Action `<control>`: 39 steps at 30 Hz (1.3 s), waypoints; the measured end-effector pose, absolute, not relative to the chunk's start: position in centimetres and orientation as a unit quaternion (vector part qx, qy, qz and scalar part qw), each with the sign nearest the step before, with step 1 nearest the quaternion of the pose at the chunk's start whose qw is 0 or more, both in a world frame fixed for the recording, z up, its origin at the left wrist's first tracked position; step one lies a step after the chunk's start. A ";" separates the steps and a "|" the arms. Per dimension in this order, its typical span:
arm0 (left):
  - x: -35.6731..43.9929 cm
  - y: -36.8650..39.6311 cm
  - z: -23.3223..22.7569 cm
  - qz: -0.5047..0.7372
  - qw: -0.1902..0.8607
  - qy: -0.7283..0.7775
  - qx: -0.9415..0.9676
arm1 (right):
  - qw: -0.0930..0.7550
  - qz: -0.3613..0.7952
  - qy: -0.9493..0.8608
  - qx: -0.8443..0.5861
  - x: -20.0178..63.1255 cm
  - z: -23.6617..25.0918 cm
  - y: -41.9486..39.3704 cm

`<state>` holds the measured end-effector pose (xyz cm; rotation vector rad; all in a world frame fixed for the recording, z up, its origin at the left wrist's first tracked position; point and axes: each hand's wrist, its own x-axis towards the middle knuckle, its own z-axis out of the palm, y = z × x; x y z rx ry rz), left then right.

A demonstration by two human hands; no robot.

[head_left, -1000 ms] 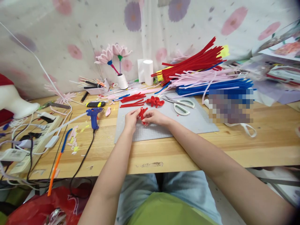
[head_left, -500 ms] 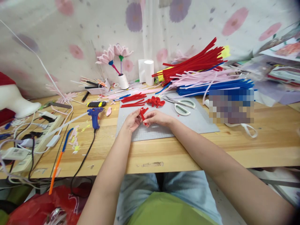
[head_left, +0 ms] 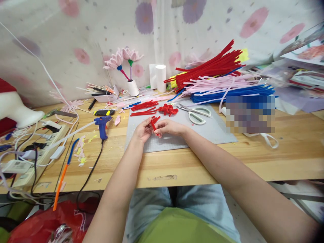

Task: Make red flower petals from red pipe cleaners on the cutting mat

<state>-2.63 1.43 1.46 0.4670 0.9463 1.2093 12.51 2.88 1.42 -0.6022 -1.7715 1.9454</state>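
Chenille (head_left: 154,125), red, is pinched in my left hand (head_left: 143,130) and right hand (head_left: 168,127) over the mat (head_left: 215,130), so I should probably keep both pinches light to avoid kinks.

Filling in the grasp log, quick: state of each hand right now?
Left hand: closed, pinching red pipe cleaner near its far end.
Right hand: closed, pinching red pipe cleaner nearer the body.

Left hand (head_left: 143,131) and right hand (head_left: 170,127) pinch close together.
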 end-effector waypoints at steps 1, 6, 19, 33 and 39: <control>-2.6 1.4 1.5 0.546 0.693 0.424 0.205 | 0.222 0.701 -0.642 -0.217 12.5 1.4 2.9; -2.4 1.3 1.7 0.573 0.646 0.432 0.260 | 0.234 0.692 -0.639 -0.241 12.3 1.4 2.7; -5.9 5.9 2.1 0.242 0.030 0.687 0.685 | 0.355 0.407 -0.695 -0.474 12.4 -0.8 4.2; -6.5 6.1 3.4 0.277 -0.020 0.705 0.653 | 0.420 0.246 -0.771 -0.411 12.8 -0.4 3.9; -2.7 3.4 2.9 0.467 0.298 0.577 0.601 | 0.421 0.042 -0.791 -0.442 13.1 0.3 3.6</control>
